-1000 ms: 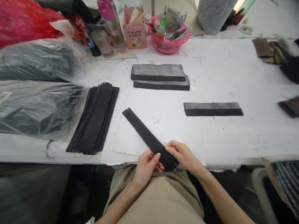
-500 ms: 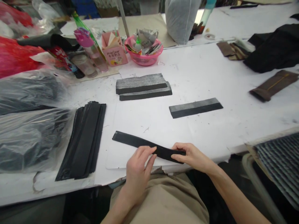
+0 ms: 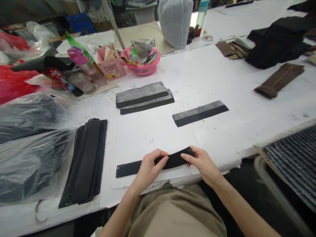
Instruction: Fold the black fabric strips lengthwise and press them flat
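Note:
Both hands hold one long black fabric strip (image 3: 129,168) near the table's front edge. My left hand (image 3: 151,166) is closed around its middle, thumb on top. At the strip's right end, my right hand (image 3: 199,161) pinches it between thumb and fingers, with that end lifted a little. The left end rests low over the white table. Beyond my hands lies a single grey-and-black strip (image 3: 200,113). Two overlapping strips of the same look (image 3: 143,95) lie farther back to the left. A pile of plain black strips (image 3: 87,161) is at my left.
Clear plastic bags with dark contents (image 3: 32,164) cover the left side. A pink basket (image 3: 144,69), a pink carton (image 3: 112,67) and bottles stand at the back left. Brown pieces (image 3: 280,80) and black cloth (image 3: 276,42) lie at the right. A striped seat (image 3: 296,161) is lower right.
The strip's right end has come up and its left end has gone down. My left hand has closed over the middle of the strip. The view has shifted a little to the right.

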`<state>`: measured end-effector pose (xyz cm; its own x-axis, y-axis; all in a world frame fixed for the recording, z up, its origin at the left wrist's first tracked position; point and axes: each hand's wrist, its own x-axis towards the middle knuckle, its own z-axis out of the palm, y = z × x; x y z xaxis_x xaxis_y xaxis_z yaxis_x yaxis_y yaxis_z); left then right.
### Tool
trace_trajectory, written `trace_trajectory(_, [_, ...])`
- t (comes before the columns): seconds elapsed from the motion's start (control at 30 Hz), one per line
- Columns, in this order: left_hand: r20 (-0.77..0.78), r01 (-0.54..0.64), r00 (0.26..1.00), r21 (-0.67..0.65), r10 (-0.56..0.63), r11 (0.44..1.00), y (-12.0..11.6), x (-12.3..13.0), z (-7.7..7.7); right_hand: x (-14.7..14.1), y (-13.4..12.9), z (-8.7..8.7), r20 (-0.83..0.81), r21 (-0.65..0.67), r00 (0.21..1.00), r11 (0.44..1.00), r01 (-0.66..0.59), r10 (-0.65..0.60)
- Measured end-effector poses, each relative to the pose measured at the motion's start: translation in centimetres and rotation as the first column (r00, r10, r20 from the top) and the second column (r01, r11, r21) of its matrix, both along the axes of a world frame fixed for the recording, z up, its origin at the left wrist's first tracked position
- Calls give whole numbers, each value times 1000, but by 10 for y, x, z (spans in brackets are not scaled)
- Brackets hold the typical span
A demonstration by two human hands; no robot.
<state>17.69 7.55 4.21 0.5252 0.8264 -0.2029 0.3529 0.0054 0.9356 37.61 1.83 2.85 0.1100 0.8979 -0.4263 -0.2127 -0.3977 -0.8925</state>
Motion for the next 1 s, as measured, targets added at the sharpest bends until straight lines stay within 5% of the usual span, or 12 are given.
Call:
trace_trajectory(0.1, [54,-78,995,-118,85,990,-2,4,-3,-12,-2,-7,-120,23,982,988,151,-147])
trace_trajectory(0.23, [136,-172,969,-233,207,957,-8,10,-4,-33,-4,-13,-249,-25,954,985,168,-169])
trace_trajectory(0.43, [183,-145,956,-379,228,914,-10,10,3,-46,-1,-13,-175,-18,964,979,201,-201])
trace_trajectory(1.0, [222,-161,931,-465,291,870,-15,8,-5,-46,-4,-12,-75,-4,984,986,164,-164])
